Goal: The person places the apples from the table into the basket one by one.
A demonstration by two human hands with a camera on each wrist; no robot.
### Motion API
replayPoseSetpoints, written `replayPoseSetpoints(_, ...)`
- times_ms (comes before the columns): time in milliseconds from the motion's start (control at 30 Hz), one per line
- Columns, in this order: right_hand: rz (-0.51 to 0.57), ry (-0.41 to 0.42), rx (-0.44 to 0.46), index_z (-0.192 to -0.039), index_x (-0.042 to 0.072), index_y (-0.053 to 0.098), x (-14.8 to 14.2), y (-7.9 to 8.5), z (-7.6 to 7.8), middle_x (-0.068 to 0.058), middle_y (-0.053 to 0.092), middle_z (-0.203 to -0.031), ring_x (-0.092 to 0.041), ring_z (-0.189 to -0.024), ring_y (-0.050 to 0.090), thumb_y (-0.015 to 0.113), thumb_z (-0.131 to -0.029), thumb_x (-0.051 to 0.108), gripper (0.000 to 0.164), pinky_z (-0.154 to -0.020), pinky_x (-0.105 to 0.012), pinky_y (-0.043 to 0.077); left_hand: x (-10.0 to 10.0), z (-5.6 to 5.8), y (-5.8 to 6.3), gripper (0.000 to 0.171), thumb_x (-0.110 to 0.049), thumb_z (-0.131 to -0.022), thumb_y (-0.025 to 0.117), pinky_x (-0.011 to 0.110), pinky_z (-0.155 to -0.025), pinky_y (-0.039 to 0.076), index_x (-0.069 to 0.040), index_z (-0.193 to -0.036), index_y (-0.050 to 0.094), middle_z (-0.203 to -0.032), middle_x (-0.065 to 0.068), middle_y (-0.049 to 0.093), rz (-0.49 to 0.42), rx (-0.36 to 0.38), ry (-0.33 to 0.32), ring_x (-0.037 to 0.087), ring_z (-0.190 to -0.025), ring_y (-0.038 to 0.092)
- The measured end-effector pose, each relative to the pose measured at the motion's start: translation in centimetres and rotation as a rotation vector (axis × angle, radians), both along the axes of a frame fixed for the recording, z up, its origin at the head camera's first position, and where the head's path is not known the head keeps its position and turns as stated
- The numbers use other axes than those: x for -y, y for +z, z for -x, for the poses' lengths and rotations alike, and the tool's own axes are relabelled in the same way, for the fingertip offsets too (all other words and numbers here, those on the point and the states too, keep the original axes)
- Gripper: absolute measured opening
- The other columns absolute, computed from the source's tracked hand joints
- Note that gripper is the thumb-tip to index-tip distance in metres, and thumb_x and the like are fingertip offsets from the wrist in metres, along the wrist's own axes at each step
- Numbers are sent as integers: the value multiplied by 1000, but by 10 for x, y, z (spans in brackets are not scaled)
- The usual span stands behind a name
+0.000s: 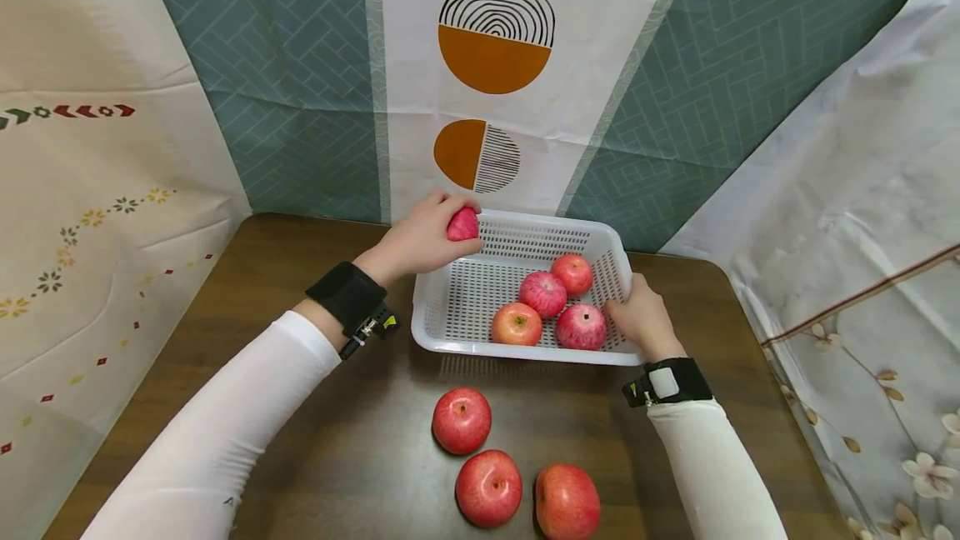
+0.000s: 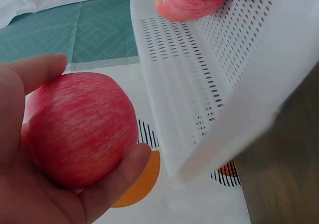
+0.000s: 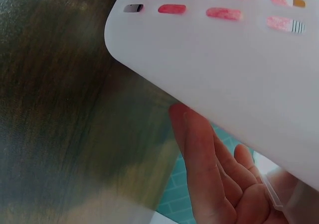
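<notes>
My left hand [image 1: 420,240] holds a red apple [image 1: 462,224] at the back left corner of a white perforated plastic basket [image 1: 472,348]. In the left wrist view, fingers and thumb curl round this apple [image 2: 82,129], which is apart from the basket wall [image 2: 159,104]. My right hand [image 1: 647,319] grips the basket's right side, thumb over the rim. Seen in the right wrist view, fingertips [image 3: 182,114] touch the basket's lower-looking edge. Several apples, among them a yellowish-red apple [image 1: 517,324] and a dark pink apple [image 1: 581,327], lie in the basket's right half.
Three more apples lie on the brown wooden table [image 1: 337,457] in front of the basket: a red apple [image 1: 462,420], another red apple [image 1: 488,488] and a paler apple [image 1: 567,502]. Behind the table hangs a patterned cloth [image 1: 300,90]; floral cloths hang at both sides.
</notes>
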State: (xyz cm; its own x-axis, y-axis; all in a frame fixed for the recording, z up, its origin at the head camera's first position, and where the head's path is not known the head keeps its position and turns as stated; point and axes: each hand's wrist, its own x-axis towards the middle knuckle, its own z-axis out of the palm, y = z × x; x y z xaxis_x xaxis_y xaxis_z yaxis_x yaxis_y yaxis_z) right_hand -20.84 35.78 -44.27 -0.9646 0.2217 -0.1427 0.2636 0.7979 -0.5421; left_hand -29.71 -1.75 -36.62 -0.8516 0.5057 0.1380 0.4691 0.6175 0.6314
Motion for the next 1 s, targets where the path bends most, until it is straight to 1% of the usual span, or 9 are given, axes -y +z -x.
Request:
replayPoseSetpoints(133, -3, -1, 0, -150, -7, 36, 1, 1, 0, -37, 60, -131, -52, -106, 71, 63, -101, 21, 63, -85, -66, 58, -10, 2, 5, 60, -38, -91, 81, 46, -90, 60, -18, -143, 58, -138, 15, 51, 8, 11, -33, 32, -122, 53)
replayPoseSetpoints(267, 0, -5, 6, -150, -7, 36, 1, 2, -1, -37, 60, -131, -52, -106, 71, 63, -101, 21, 63, -84, -66, 58, -18, 4, 5, 62, -32, -90, 82, 45, -89, 60, -18, -145, 57, -140, 16, 49, 40, 17, -82, 33, -124, 51)
replayPoseSetpoints(367, 8, -8, 11, -151, -6, 36, 1, 2, -1, -36, 60, -132, -52, -107, 71, 63, -101, 21, 63, -85, -66, 58, -24, 6, 5, 68, -30, -91, 81, 46, -90, 59, -18, -152, 52, -144, 16, 47, 96, 31, -96, 35, -129, 46)
replayPoseSetpoints(467, 9, -10, 12, -150, -6, 35, 1, 2, -1, -36, 60, -131, -52, -106, 71, 63, -101, 21, 63, -84, -66, 59, -27, 8, 6, 75, -31, -94, 80, 48, -93, 58, -17, -158, 45, -149, 17, 44, 159, 44, -93, 37, -133, 41)
replayPoseSetpoints(533, 6, -10, 13, -150, -7, 35, 0, 1, -1, -37, 61, -130, -52, -105, 72, 63, -101, 21, 63, -82, -66, 59, -30, 9, 7, 76, -32, -95, 80, 49, -97, 55, -15, -159, 42, -150, 19, 43, 190, 42, -87, 37, -135, 39)
replayPoseSetpoints(633, -7, -10, 11, -149, -7, 36, 0, 2, 0, -37, 61, -129, -51, -104, 72, 63, -101, 21, 62, -83, -65, 59, -34, 11, 8, 74, -32, -96, 79, 49, -99, 52, -13, -158, 43, -149, 19, 42, 233, 27, -77, 37, -134, 39)
replayPoseSetpoints(800, -21, -3, -1, -149, -9, 37, 1, 3, -2, -37, 62, -129, -51, -104, 72, 62, -101, 21, 62, -83, -63, 60, -45, 15, 8, 70, -34, -98, 77, 51, -102, 51, -15, -156, 44, -149, 18, 42, 324, -13, -73, 38, -135, 39)
replayPoseSetpoints(867, -15, -1, -4, -149, -9, 36, 2, 3, -3, -37, 61, -129, -51, -104, 72, 62, -101, 21, 62, -84, -63, 60, -50, 16, 7, 70, -35, -97, 77, 52, -105, 49, -15, -157, 45, -152, 18, 42, 367, -17, -89, 39, -137, 39)
replayPoseSetpoints(1000, 4, -1, 2, -151, -9, 35, 3, 4, -4, -37, 61, -130, -51, -105, 71, 63, -101, 21, 64, -84, -64, 59, -56, 16, 6, 72, -34, -95, 80, 49, -105, 49, -15, -157, 47, -153, 16, 45, 441, 16, -136, 37, -136, 41)
